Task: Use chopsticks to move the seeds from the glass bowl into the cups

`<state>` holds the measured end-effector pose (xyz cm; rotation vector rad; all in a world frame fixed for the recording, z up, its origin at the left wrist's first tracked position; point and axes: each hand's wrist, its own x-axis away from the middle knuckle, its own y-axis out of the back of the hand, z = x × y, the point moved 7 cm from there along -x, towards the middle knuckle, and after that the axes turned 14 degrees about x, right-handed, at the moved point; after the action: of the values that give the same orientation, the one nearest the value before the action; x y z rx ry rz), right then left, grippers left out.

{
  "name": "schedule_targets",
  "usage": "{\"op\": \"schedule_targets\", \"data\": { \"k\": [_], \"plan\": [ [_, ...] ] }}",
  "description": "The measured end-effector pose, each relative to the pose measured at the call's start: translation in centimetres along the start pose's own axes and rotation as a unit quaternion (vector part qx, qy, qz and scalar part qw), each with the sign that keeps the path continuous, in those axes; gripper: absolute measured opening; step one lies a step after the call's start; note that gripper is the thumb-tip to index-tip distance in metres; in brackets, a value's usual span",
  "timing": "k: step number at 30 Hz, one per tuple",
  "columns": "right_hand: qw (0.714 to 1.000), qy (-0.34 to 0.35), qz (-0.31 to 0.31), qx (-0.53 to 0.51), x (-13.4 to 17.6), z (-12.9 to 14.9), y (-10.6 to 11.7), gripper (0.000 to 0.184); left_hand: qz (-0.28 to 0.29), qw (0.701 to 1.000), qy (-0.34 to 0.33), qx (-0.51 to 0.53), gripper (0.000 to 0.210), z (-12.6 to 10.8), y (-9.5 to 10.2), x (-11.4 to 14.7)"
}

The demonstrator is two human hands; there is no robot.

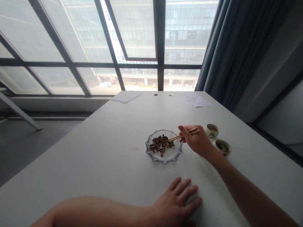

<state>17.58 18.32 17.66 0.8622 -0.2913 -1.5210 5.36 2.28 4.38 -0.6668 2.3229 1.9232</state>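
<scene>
My right hand is closed around a pair of wooden chopsticks. Their tips reach into a heap of dark brown, elongated seeds, possibly sunflower seeds, lying in a clear glass plate with a scalloped rim. Whether the tips grip a seed is too small to tell. My left hand lies palm down on the white table, fingers spread, in front of the plate and holding nothing. Just right of my right hand stand two small ceramic cups, a farther cup with a dark character and a nearer cup, each with dark contents.
The white table stretches away toward large windows. A stack of papers lies at its far left, and loose sheets lie at the far right. Two round holes are near the back edge. A blue-grey curtain hangs at right.
</scene>
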Motion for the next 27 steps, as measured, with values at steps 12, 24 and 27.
{"op": "schedule_targets", "data": {
  "k": [12,24,27],
  "plan": [
    [0.983,-0.041,-0.175,0.025,1.1,1.9,10.3,0.055,0.014,1.000,0.008,0.000,0.058,-0.2,0.3,-0.2],
    [0.985,-0.042,-0.160,0.053,0.6,-0.8,12.0,0.046,0.020,0.999,0.016,0.023,0.057,0.0,0.1,-0.1],
    [0.992,-0.018,-0.122,-0.006,1.0,0.6,9.9,0.048,0.023,0.999,0.014,0.021,0.057,-0.1,0.2,-0.2]
  ]
}}
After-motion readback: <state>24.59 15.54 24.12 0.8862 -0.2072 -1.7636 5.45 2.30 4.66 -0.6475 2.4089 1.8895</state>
